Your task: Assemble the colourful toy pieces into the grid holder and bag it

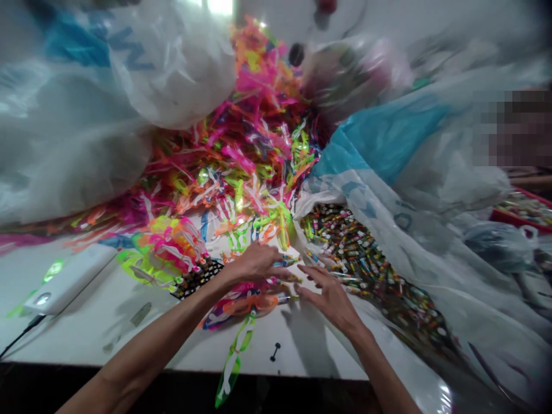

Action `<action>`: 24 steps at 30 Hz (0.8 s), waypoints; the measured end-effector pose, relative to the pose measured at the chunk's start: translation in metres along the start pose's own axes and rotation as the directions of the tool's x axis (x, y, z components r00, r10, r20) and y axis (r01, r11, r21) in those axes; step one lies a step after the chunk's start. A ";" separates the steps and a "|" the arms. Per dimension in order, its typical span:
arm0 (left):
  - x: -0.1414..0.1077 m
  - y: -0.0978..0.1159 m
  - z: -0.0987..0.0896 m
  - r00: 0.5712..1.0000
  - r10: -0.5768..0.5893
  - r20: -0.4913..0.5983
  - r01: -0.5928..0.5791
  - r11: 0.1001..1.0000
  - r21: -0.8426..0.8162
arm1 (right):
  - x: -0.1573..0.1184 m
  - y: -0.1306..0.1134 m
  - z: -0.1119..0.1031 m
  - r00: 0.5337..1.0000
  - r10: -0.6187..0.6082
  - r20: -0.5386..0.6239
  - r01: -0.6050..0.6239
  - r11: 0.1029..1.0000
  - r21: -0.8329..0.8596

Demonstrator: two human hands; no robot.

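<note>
My left hand (259,261) is over the middle of the white table, its fingers bent over bright plastic pieces. Slim colourful tubes (290,261) poke out by its fingertips; what it grips is partly hidden. My right hand (325,293) faces it from the right, thumb and fingers apart, close to the tube tips, with nothing visibly held. Below my left hand lies an orange plastic piece (252,303) with a tube at its end. A green and white strip (235,362) hangs over the table's front edge.
A heap of neon plastic pieces (241,149) rises behind. On the right, an open white bag (388,224) holds many small printed tubes (357,247). A white box with a cable (71,279) lies left. Large clear bags (172,63) crowd the back. Another person is at far right.
</note>
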State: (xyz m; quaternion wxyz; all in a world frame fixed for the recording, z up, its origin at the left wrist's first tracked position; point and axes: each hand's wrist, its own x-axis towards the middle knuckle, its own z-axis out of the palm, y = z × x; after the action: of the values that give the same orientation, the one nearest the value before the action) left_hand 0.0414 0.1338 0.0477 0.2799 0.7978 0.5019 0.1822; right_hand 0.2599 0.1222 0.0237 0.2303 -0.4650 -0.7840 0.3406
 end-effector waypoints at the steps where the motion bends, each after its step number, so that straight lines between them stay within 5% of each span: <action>1: 0.013 -0.003 -0.002 0.998 0.025 -0.063 -0.015 0.987 0.158 | 0.005 0.011 -0.002 0.998 0.008 -0.068 -0.013 0.997 -0.074; 4: 0.056 -0.014 -0.001 0.990 0.117 -0.076 -0.075 0.907 0.414 | 0.022 0.041 -0.014 0.978 0.036 -0.207 -0.085 0.968 -0.236; 8: 0.092 -0.028 0.011 0.981 0.192 -0.027 -0.166 0.903 0.395 | 0.038 0.060 -0.035 0.966 0.042 -0.255 -0.140 0.914 -0.380; 14: 0.079 -0.022 0.007 0.962 0.250 -0.113 -0.195 0.912 0.362 | 0.048 0.056 -0.031 0.959 0.085 -0.269 -0.215 0.837 -0.503; 18: 0.044 0.004 -0.002 0.944 0.068 -0.324 -0.105 0.990 -0.097 | 0.053 0.052 -0.019 0.935 0.073 -0.347 -0.245 0.841 -0.483; 21: 0.017 0.021 -0.003 0.982 -0.128 -0.136 0.028 0.822 -0.569 | 0.053 0.046 -0.018 0.919 0.082 -0.386 -0.240 0.893 -0.382; 24: -0.004 0.028 0.002 0.991 -0.118 0.068 0.122 0.554 -0.824 | 0.046 0.028 -0.023 0.926 0.182 -0.331 -0.232 0.965 -0.118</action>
State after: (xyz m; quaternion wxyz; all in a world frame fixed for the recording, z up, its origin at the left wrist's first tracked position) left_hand 0.0601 0.1205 0.0640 0.6333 0.5385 0.4109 0.3742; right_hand 0.2709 0.1796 0.0197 0.2790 -0.6105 -0.7072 0.2219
